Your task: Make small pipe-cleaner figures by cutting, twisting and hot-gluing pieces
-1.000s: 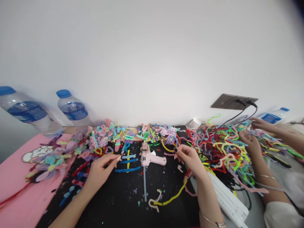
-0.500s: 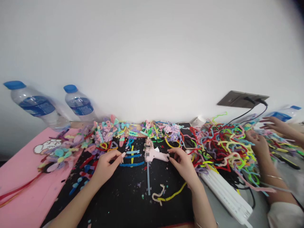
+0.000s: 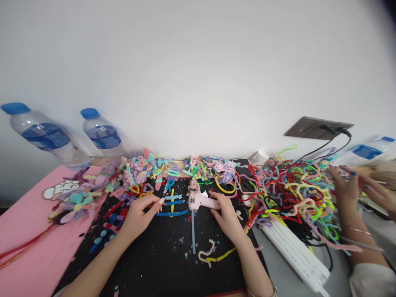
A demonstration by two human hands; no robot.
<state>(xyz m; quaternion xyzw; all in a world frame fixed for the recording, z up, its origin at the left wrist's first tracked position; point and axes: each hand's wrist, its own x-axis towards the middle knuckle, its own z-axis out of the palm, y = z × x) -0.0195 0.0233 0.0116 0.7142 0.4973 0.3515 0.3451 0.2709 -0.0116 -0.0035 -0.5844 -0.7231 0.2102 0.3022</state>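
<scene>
My left hand point(image 3: 142, 212) is closed, thumb and forefinger pinched at the left ends of short blue pipe cleaner strips point(image 3: 174, 202). The strips lie crosswise over an upright yellow pipe cleaner point(image 3: 172, 193) on the black mat. My right hand point(image 3: 227, 216) has its fingers around the handle of a pale pink glue gun point(image 3: 201, 201), which lies on its side. A translucent glue stick point(image 3: 193, 235) sticks out of the gun toward me. Near my right forearm lies a yellow pipe cleaner point(image 3: 225, 254) with a bent cream piece point(image 3: 202, 256) at its end.
Finished pipe cleaner shapes point(image 3: 142, 169) line the wall side. To the right are a tangled pipe cleaner heap point(image 3: 297, 189), a white power strip point(image 3: 297, 255) and a co-worker's hands point(image 3: 346, 187). Two water bottles point(image 3: 102, 134) stand at the left, near a pink board point(image 3: 27, 222).
My right hand has moved left and closed on the glue gun's handle. My left hand stays at the blue strips. The co-worker's hands have come together.
</scene>
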